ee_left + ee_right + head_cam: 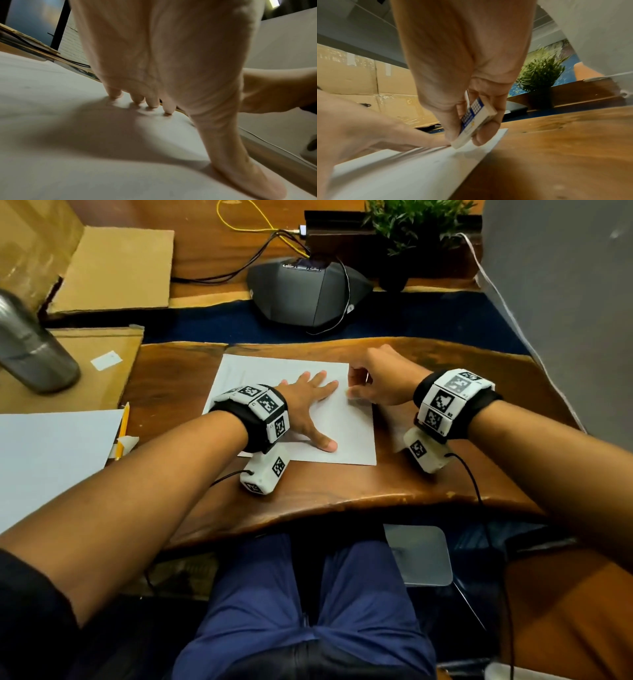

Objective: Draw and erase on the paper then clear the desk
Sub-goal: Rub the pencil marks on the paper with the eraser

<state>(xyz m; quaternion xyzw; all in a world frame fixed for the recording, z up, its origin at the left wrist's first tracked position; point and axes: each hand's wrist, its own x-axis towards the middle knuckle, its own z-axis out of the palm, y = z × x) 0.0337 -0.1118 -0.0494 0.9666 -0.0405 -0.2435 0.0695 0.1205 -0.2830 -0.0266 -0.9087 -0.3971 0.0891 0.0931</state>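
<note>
A white sheet of paper point(346, 433) lies on the wooden desk point(428, 484) in front of me. My left hand point(310, 402) lies flat on it, fingers spread, pressing it down; the left wrist view shows its fingertips point(152, 104) and thumb on the paper point(68, 148). My right hand point(380, 378) sits at the sheet's right edge and pinches a white eraser point(472, 124) with a blue sleeve between thumb and fingers. The eraser's bare end touches the paper point(419, 169) near its far right corner. A yellow pencil point(122, 429) lies on the desk to the left.
A second white sheet point(51, 453) lies at the left edge, cardboard point(116, 272) and a metal bottle point(30, 344) behind it. A grey conference phone point(308, 292) with cables and a potted plant point(414, 224) stand at the back. A grey wall point(565, 302) bounds the right.
</note>
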